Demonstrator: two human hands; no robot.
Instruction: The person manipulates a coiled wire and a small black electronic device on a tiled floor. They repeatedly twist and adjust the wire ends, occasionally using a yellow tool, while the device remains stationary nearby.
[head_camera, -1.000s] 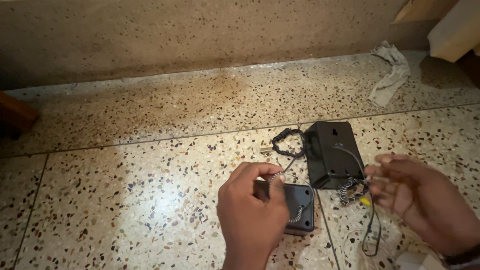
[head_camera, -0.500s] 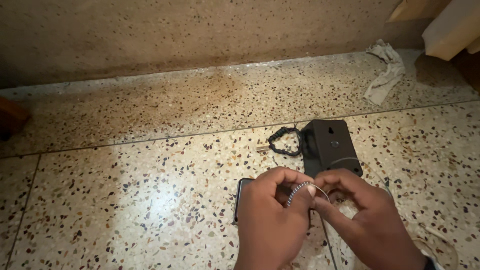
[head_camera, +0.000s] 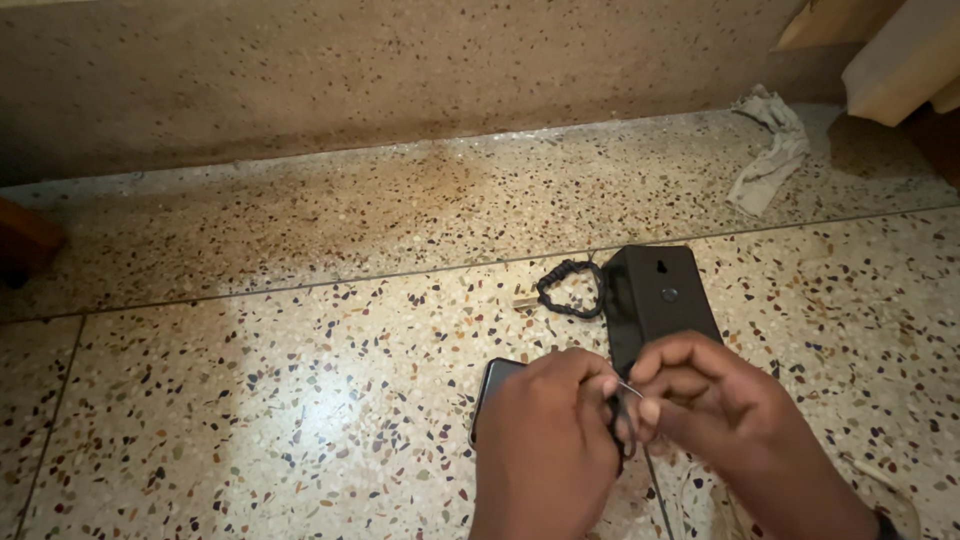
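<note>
The thin wire (head_camera: 630, 390) sat pinched between left hand (head_camera: 545, 440) and right hand (head_camera: 715, 420), lower centre, below the black box (head_camera: 660, 300).

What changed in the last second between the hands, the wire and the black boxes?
The right hand moved left from beside the black box to meet the left hand; both now pinch a thin wire between their fingertips, over the flat black case, which is now mostly covered. The black box, coiled black cord and crumpled cloth kept their places on the floor.
</note>
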